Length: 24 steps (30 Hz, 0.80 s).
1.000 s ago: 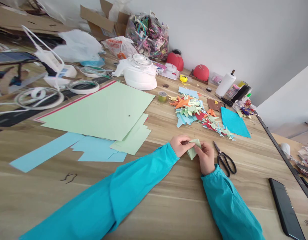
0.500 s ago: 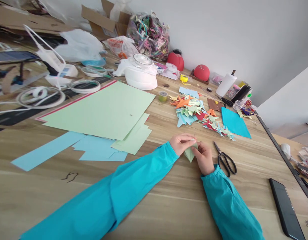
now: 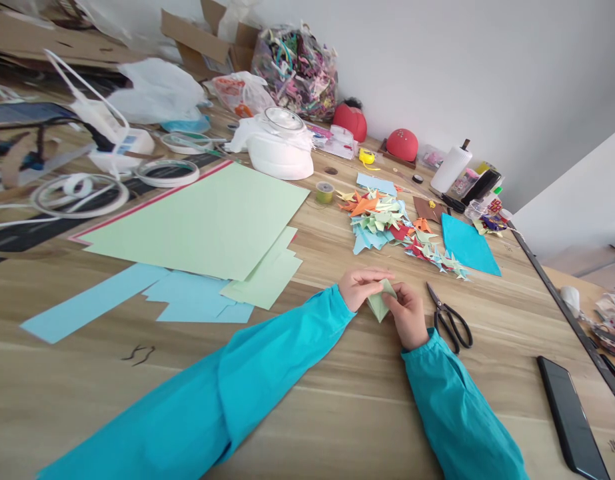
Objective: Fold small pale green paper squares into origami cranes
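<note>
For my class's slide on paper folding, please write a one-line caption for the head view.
Two hands, left and right, hold folded green paper beside black-handled scissors.

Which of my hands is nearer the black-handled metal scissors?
Right: your right hand is just left of the scissors; your left hand is farther left, across the folded pale-green paper.

Black phone (image 3: 570, 415) at lower right, yellow tape measure (image 3: 366, 157) near a red dome (image 3: 402, 145)
</note>
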Each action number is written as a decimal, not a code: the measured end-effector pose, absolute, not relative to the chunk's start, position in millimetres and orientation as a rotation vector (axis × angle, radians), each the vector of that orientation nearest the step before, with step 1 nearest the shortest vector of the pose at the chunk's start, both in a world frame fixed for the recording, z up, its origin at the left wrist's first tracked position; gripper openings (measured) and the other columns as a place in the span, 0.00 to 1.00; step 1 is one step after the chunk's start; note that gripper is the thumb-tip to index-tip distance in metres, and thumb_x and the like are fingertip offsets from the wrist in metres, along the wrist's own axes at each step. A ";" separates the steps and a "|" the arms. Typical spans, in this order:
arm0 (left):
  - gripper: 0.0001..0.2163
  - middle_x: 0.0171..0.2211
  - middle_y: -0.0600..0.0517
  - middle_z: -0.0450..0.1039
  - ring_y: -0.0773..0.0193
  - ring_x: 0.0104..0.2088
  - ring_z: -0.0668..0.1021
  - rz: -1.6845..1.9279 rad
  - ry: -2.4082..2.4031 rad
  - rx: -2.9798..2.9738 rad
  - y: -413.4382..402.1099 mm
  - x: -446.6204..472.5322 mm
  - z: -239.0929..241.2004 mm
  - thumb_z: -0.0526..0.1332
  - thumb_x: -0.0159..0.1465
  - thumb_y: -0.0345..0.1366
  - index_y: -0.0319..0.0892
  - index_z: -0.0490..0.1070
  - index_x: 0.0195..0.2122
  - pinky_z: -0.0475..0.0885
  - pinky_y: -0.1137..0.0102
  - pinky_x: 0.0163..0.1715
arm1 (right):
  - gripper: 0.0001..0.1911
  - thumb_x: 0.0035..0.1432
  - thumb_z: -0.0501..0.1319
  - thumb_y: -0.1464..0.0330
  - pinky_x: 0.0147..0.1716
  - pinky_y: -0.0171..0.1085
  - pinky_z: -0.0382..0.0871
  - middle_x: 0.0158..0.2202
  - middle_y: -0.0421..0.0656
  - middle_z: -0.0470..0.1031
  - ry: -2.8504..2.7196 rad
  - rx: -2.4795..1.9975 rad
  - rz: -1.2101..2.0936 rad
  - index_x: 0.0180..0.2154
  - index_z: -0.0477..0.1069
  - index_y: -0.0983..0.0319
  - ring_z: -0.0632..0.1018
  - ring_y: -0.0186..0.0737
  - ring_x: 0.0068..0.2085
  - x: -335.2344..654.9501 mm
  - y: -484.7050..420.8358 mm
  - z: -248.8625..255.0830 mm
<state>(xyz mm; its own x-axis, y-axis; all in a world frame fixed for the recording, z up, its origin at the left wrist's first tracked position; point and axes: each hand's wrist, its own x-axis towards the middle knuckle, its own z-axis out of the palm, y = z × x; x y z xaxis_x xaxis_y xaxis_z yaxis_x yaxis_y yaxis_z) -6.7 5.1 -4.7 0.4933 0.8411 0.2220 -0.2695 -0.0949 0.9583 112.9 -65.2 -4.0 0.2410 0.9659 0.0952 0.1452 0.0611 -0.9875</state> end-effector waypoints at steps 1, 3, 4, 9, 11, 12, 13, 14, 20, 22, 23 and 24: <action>0.09 0.37 0.47 0.76 0.57 0.44 0.73 1.008 0.566 1.347 4.3 -6.4 -3.7 0.60 0.48 0.31 0.38 0.77 0.30 0.65 0.63 0.49 | 0.05 0.47 0.60 0.66 0.20 0.31 0.57 0.19 0.36 0.65 -1.159 -1.356 0.898 0.26 0.68 0.62 0.64 0.31 0.21 112.9 -65.1 -4.3; 0.09 0.35 0.47 0.76 0.57 0.43 0.74 0.979 0.588 1.339 2.3 -6.0 -0.1 0.61 0.49 0.32 0.38 0.77 0.29 0.66 0.63 0.48 | 0.05 0.47 0.60 0.67 0.20 0.31 0.57 0.20 0.36 0.65 -1.167 -1.356 0.896 0.26 0.68 0.62 0.64 0.31 0.21 112.7 -65.0 -4.7; 0.08 0.35 0.46 0.76 0.57 0.42 0.74 0.971 0.596 1.333 1.3 -6.0 1.9 0.61 0.49 0.32 0.37 0.77 0.29 0.67 0.63 0.47 | 0.05 0.47 0.60 0.67 0.21 0.31 0.57 0.20 0.35 0.65 -1.168 -1.358 0.895 0.26 0.68 0.62 0.64 0.31 0.21 112.6 -65.1 -4.7; 0.08 0.32 0.46 0.77 0.58 0.38 0.76 0.999 0.619 1.281 -0.6 -6.4 8.4 0.63 0.48 0.35 0.36 0.77 0.26 0.70 0.65 0.42 | 0.04 0.48 0.60 0.68 0.22 0.31 0.57 0.20 0.36 0.65 -1.195 -1.344 0.896 0.25 0.67 0.62 0.64 0.31 0.22 112.6 -65.8 -3.5; 0.09 0.31 0.46 0.77 0.58 0.38 0.76 1.011 0.631 1.251 -0.1 -6.6 8.7 0.63 0.48 0.37 0.36 0.76 0.26 0.70 0.65 0.42 | 0.04 0.48 0.60 0.68 0.22 0.31 0.57 0.20 0.36 0.65 -1.199 -1.334 0.902 0.25 0.67 0.62 0.64 0.31 0.22 112.8 -66.1 -3.1; 0.10 0.31 0.46 0.77 0.58 0.37 0.76 1.006 0.640 1.233 0.2 -6.6 8.6 0.63 0.48 0.38 0.36 0.76 0.26 0.70 0.65 0.41 | 0.04 0.48 0.60 0.68 0.22 0.31 0.57 0.20 0.35 0.65 -1.192 -1.333 0.906 0.25 0.67 0.62 0.64 0.31 0.22 112.8 -66.1 -3.1; 0.11 0.31 0.46 0.77 0.58 0.37 0.76 0.994 0.649 1.217 0.4 -6.6 8.4 0.64 0.48 0.39 0.36 0.76 0.27 0.70 0.65 0.40 | 0.04 0.48 0.60 0.68 0.21 0.31 0.57 0.20 0.35 0.65 -1.182 -1.336 0.908 0.25 0.67 0.62 0.64 0.31 0.22 112.9 -66.2 -3.1; 0.11 0.32 0.46 0.77 0.58 0.36 0.76 0.976 0.655 1.204 0.4 -6.4 8.3 0.64 0.48 0.39 0.36 0.76 0.28 0.70 0.65 0.39 | 0.04 0.48 0.60 0.68 0.21 0.31 0.57 0.20 0.35 0.65 -1.174 -1.343 0.907 0.25 0.67 0.62 0.64 0.31 0.21 112.8 -66.2 -3.1; 0.11 0.31 0.46 0.77 0.58 0.37 0.76 1.000 0.639 1.212 -0.6 -4.0 7.7 0.67 0.44 0.39 0.36 0.76 0.24 0.70 0.66 0.40 | 0.05 0.47 0.60 0.67 0.21 0.31 0.57 0.20 0.36 0.65 -1.198 -1.358 0.882 0.25 0.67 0.63 0.64 0.31 0.22 111.6 -66.2 -2.5; 0.13 0.32 0.46 0.77 0.58 0.38 0.76 1.005 0.660 1.182 0.5 -3.9 6.1 0.65 0.46 0.42 0.36 0.76 0.25 0.70 0.66 0.40 | 0.06 0.47 0.61 0.67 0.20 0.31 0.57 0.20 0.36 0.65 -1.172 -1.354 0.903 0.25 0.67 0.62 0.64 0.31 0.21 111.5 -66.1 -2.6; 0.14 0.32 0.46 0.77 0.58 0.37 0.76 0.992 0.670 1.155 1.4 -4.0 4.8 0.65 0.47 0.44 0.36 0.76 0.26 0.70 0.66 0.39 | 0.06 0.47 0.61 0.66 0.19 0.31 0.57 0.19 0.36 0.66 -1.149 -1.353 0.909 0.25 0.67 0.62 0.65 0.31 0.21 111.6 -65.9 -3.0; 0.15 0.31 0.46 0.77 0.59 0.35 0.76 0.973 0.675 1.123 2.4 -4.1 3.3 0.64 0.48 0.45 0.36 0.76 0.27 0.70 0.66 0.37 | 0.07 0.47 0.61 0.66 0.19 0.31 0.57 0.19 0.36 0.66 -1.117 -1.351 0.909 0.25 0.67 0.62 0.65 0.31 0.21 111.9 -65.8 -3.6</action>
